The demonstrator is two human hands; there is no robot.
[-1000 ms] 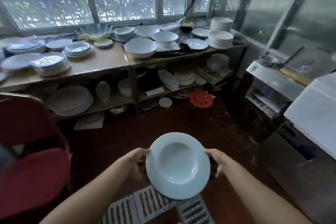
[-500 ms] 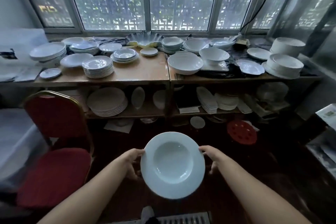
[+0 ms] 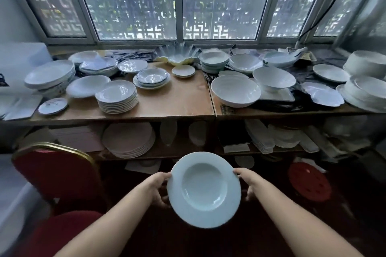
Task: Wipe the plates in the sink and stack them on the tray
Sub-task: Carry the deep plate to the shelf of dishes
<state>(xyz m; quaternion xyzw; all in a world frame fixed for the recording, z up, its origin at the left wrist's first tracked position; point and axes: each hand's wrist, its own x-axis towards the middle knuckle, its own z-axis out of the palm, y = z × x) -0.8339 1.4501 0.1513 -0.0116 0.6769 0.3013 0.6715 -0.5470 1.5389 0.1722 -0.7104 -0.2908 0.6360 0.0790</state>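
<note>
Both hands, left (image 3: 156,190) and right (image 3: 249,185), grip opposite rims of a white deep-welled, wide-rimmed plate (image 3: 203,189), clean-looking, tilted toward camera, held near, in front of the dish-laden table (image 3: 179,100).

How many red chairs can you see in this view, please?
1: a red chair with a gold frame, lower left, in front of the wooden shelves. Others may lie outside the view.

Restaurant back room or crockery store, long brown wooden shelving (image 3: 177,102) under wide metal-framed windows (image 3: 179,2), crowded with stacks of white ceramic plates (image 3: 117,98) and large white bowls (image 3: 236,91), red padded banquet chair with gold frame (image 3: 56,175) alongside
</note>
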